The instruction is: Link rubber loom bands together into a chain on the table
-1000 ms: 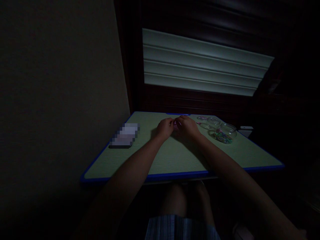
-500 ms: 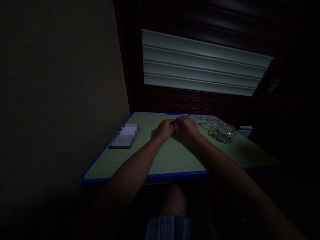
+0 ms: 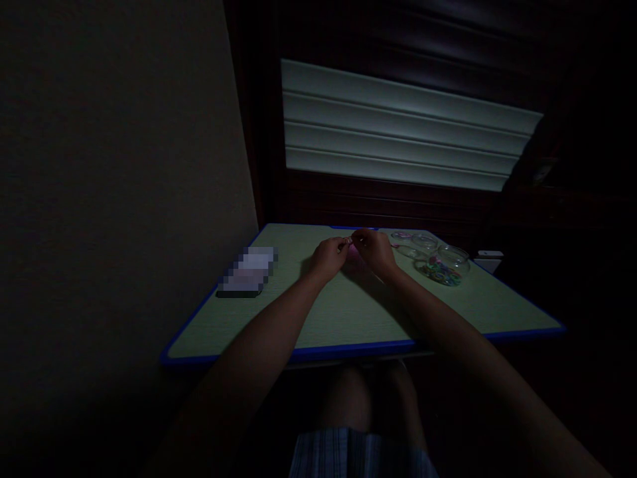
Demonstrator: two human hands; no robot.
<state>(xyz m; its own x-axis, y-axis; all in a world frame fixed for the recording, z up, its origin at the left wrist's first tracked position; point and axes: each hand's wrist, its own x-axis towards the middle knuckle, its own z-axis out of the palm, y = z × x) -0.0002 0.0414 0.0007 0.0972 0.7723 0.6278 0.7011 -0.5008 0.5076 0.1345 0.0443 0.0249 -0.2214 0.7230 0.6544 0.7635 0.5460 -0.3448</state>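
Close together over the far middle of the table (image 3: 328,318), my left hand (image 3: 328,257) and my right hand (image 3: 375,251) pinch with bent fingers. Between their fingertips is a small pale pinkish piece (image 3: 349,241), too dim and small to name. Just below the fingers lies a pink patch or object (image 3: 354,255), partly covered by my right hand. To the right of that hand, a clear round container (image 3: 455,255) holds several small coloured loops (image 3: 440,272). Smaller clear round containers or lids (image 3: 424,243) are beside it, near a small pink item (image 3: 395,245).
A blurred-out flat device (image 3: 249,271) rests on the table's left side. The table has a blue rim (image 3: 358,348). A wall (image 3: 124,166) stands at the left, and a dark panel with pale slats (image 3: 408,129) rises behind. A white box (image 3: 489,259) is beyond the right edge.
My right hand's fingers have shifted slightly, and more of the pale pinkish piece and pink patch shows. My left hand stays almost in place. The scene looks a little brighter.
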